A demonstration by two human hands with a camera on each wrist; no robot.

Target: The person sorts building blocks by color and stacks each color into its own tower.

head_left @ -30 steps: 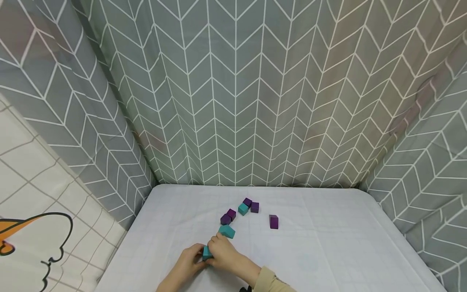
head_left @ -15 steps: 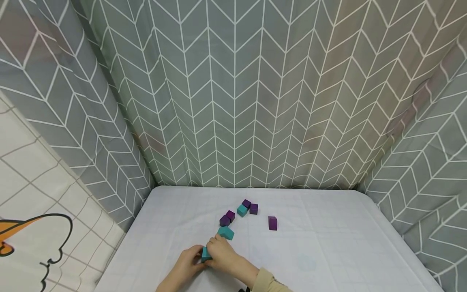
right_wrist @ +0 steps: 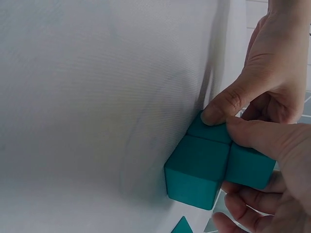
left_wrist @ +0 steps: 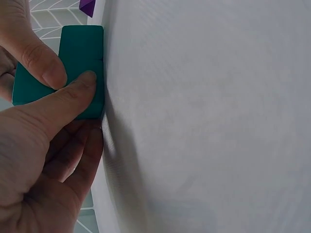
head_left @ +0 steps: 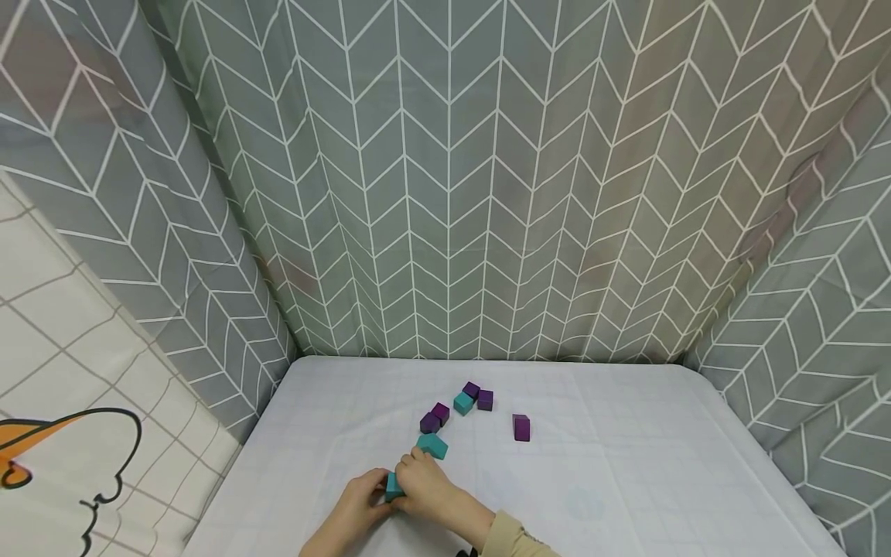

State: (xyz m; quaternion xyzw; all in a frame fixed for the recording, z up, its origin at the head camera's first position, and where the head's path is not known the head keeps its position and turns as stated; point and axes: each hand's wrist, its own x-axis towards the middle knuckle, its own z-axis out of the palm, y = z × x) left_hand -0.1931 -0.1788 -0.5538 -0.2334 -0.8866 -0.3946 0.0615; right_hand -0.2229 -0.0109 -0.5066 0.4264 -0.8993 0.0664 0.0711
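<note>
In the head view, my left hand [head_left: 358, 499] and right hand [head_left: 425, 483] meet over a teal block piece [head_left: 394, 486] near the table's front. The left wrist view shows this piece [left_wrist: 81, 43] as teal cubes joined at an angle, with my left thumb pressing its near face. My right thumb rests beside the left one. Seen from the right wrist, three cube-shaped parts [right_wrist: 197, 158] show, standing on the white cloth. Fingers of both hands grip the sides, and some of the piece is hidden behind them. Just beyond my right hand lies another teal piece [head_left: 433, 445].
Farther back, two purple cubes [head_left: 435, 418] touch each other. A teal cube [head_left: 463, 403] sits against more purple cubes [head_left: 485, 400]. One purple block [head_left: 521, 428] stands apart to the right. Patterned grey curtains [head_left: 448, 193] enclose the white-covered table [head_left: 626, 449].
</note>
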